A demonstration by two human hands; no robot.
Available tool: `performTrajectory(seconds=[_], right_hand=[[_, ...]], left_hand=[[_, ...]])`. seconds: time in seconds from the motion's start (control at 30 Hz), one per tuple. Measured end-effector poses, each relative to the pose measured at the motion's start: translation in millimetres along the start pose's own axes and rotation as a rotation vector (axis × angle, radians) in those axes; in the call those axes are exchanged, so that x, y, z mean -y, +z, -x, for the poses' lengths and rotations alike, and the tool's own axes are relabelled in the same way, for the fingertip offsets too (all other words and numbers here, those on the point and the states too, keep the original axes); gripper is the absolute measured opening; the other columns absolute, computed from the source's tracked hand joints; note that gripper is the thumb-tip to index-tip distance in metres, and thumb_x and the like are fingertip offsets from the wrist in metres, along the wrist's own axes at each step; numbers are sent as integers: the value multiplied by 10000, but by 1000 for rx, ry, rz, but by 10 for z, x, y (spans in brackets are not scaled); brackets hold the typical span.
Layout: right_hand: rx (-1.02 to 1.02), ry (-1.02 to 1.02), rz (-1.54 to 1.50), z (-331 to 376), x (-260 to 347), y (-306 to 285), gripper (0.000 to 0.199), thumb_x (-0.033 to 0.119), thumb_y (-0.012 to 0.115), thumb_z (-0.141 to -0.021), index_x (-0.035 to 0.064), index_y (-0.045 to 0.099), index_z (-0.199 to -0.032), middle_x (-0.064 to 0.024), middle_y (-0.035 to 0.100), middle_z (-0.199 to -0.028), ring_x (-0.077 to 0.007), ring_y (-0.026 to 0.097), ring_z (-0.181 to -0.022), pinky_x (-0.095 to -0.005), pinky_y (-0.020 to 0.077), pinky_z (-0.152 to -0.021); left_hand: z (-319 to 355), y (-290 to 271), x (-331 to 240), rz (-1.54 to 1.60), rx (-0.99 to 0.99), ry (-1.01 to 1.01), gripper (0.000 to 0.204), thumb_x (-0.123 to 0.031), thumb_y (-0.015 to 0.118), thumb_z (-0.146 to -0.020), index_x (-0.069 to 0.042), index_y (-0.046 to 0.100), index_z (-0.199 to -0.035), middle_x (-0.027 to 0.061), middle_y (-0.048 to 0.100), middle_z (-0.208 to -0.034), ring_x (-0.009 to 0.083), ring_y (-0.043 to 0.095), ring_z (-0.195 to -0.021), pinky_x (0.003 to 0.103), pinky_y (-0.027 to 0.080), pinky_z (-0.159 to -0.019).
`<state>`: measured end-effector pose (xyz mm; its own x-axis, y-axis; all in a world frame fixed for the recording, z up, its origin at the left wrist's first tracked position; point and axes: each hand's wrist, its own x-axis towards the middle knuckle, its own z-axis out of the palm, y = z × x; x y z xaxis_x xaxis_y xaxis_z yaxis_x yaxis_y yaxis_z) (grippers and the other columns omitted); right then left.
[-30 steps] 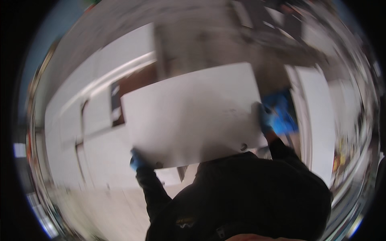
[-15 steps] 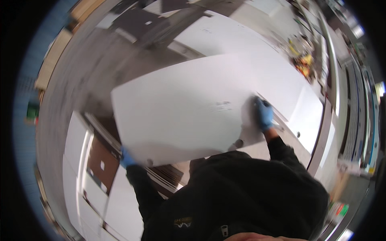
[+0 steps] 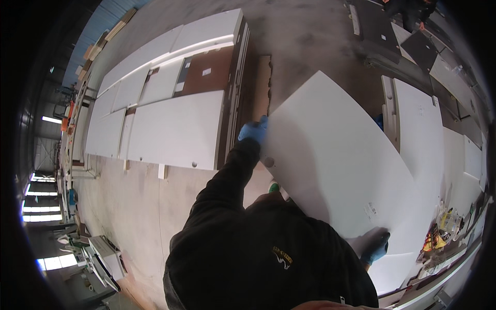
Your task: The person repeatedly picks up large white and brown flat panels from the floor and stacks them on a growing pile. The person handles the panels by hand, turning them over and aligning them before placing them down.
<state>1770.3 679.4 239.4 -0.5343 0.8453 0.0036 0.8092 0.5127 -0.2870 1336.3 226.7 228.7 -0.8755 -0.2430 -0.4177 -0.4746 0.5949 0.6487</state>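
Along the left, long white panels are lying flat in rows on the workshop floor, with a brown board showing among them. Moving right, the person's left hand, in a blue glove, is gripping the near left edge of a large white board, fingers curling over the rim just above a round drilled hole in its face; the left arm, in a black sleeve, is reaching up and forward, nearly straight. The board itself is being carried tilted in front of the chest, clear of the floor, spanning the gap between both hands. It is looking stiff and flat, with a smooth coated face that is probably slippery, and broad enough that it likely weighs a fair amount and catches on things; the corners and edges seem the parts most apt to chip. Holding it at opposite edges, as here, is giving the best control. Further right, the right hand, also gloved in blue, is clasping the lower right edge, elbow bent and tucked low. Beyond it, more white sheets are resting near a cluttered bench.
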Motion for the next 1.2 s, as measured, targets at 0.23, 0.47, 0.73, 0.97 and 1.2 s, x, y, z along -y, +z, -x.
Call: performTrajectory(seconds=[0.23, 0.47, 0.73, 0.97, 1.2], right_hand=[[64, 396, -1187, -59, 320, 167, 262, 220, 590, -1041, -6, 714, -995, -30, 684, -901, -119, 602, -750, -281, 505, -673], [-34, 352, -859, 46, 351, -205, 432, 356, 612, -985, -39, 714, -843, -77, 676, -726, -148, 595, -700, -341, 492, -684], [-123, 554, -763, -267, -347, -594, 509, 451, 608, -943, -38, 747, -918, -165, 727, -787, -242, 689, -778, -371, 529, -784], [-327, 836, -865, 454, -1062, -953, 500, 449, 620, -931, -37, 739, -924, -138, 735, -832, -227, 685, -774, -357, 534, -780], [-640, 1147, -789, 2091, -1769, -1130, 506, 462, 660, -928, -35, 710, -849, -64, 647, -726, -160, 594, -689, -326, 482, -670]], left_hand=[[-177, -290, 1174, 616, -177, 2, 467, -415, 699, -979, 44, 770, -930, 63, 742, -818, 137, 646, -729, 329, 522, -674], [-315, -339, 1049, 563, 15, 83, 438, -388, 660, -992, 40, 750, -1010, 124, 744, -964, 197, 647, -803, 381, 525, -693], [381, 423, -163, 557, 226, 0, 569, -452, 716, -928, 93, 700, -1091, 180, 723, -1138, 297, 702, -939, 436, 582, -824], [1094, 1125, -1110, 336, 412, 154, 676, -487, 696, -944, 94, 629, -1283, 184, 683, -1257, 323, 687, -1034, 430, 579, -882], [2114, 1943, -1441, 263, 796, 411, 572, -449, 695, -966, 99, 679, -1132, 151, 705, -1067, 230, 673, -900, 366, 561, -801]])
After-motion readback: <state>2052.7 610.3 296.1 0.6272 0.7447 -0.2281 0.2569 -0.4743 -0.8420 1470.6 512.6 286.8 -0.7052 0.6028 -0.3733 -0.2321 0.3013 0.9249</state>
